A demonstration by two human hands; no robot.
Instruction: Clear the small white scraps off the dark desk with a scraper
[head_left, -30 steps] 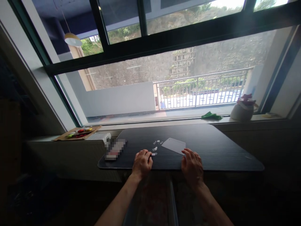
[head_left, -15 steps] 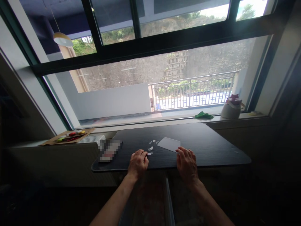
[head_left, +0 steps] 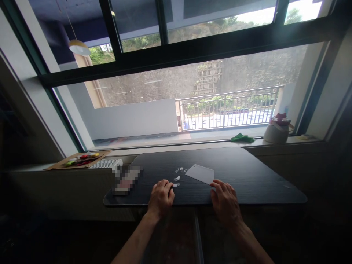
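My left hand [head_left: 161,194] rests at the near edge of the dark table [head_left: 247,183], its fingers curled and closed. A small white scrap [head_left: 176,184] lies right at its fingertips; whether anything is pinched inside is hidden. Beyond it several more white scraps [head_left: 177,178] are scattered. A flat, thin white sheet [head_left: 200,173] with a small hole near its far corner lies right of them. My right hand [head_left: 224,198] has its bent fingertips at the sheet's near right corner, with the thumb apart below, so it appears to touch the sheet without gripping it.
A blurred-out rectangular item [head_left: 128,180] lies at the table's left end. Along the window sill are a green cloth [head_left: 242,138], a pale jug [head_left: 276,130] and a brown board with colourful pieces [head_left: 79,160]. A large window stands behind the table.
The view has tilted slightly, so the table and both hands sit a little lower in the picture. Hands, scraps and sheet keep about the same places relative to each other.
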